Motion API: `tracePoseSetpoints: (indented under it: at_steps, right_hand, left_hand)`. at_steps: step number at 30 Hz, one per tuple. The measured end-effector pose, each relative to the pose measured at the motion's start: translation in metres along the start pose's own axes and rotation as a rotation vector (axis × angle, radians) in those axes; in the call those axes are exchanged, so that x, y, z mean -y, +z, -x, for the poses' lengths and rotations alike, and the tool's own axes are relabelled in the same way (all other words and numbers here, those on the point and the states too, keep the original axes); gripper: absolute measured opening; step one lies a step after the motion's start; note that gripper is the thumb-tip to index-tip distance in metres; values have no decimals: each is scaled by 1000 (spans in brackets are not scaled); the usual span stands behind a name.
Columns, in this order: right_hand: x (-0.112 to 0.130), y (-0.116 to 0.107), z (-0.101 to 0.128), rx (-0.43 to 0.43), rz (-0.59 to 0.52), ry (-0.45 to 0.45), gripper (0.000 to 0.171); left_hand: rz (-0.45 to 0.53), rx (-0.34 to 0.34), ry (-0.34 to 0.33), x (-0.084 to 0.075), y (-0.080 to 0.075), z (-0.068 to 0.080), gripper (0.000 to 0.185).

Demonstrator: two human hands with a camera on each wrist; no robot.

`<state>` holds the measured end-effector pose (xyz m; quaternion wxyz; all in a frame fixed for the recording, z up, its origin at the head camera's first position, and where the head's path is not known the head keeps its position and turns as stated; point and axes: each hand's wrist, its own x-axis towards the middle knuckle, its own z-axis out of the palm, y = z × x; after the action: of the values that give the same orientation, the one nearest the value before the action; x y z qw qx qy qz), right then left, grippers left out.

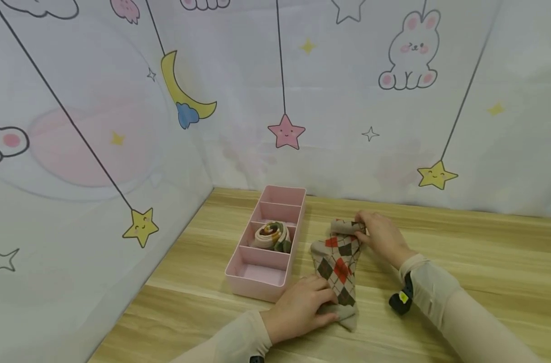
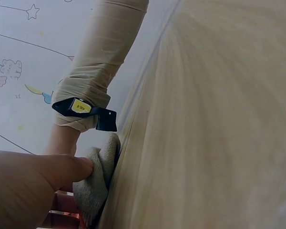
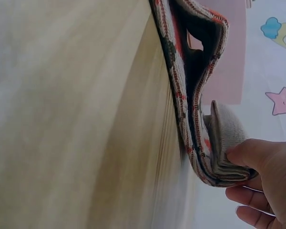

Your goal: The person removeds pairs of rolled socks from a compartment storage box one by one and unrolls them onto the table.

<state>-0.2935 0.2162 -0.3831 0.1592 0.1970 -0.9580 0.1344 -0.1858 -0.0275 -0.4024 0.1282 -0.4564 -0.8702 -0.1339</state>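
Note:
An argyle sock [image 1: 338,263], tan with red and brown diamonds, lies lengthwise on the wooden table [image 1: 475,252]. My left hand [image 1: 332,305] pinches its grey toe end nearest me; in the left wrist view my thumb [image 2: 69,168] presses on the toe end of the sock [image 2: 97,179]. My right hand [image 1: 362,229] pinches the cuff end at the far side. In the right wrist view the cuff end of the sock [image 3: 193,102] is lifted off the table and folded over in my right hand [image 3: 243,164].
A pink divided box [image 1: 250,286] stands just left of the sock, with a rolled sock [image 1: 272,236] in one middle compartment. Cartoon-print fabric walls [image 1: 348,101] close the back and left. Bare wood stretches to the right.

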Motion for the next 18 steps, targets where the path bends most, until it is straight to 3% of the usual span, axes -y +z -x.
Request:
tracePoseSetpoints:
  at_steps: [9, 18]
  right_hand:
    - [-4, 1, -3, 29, -7, 14, 22]
    - [-8, 5, -4, 6, 16, 1, 22]
  left_hand:
    - [-15, -14, 10, 0, 1, 1, 19]
    - [-9, -5, 7, 0, 0, 1, 18]
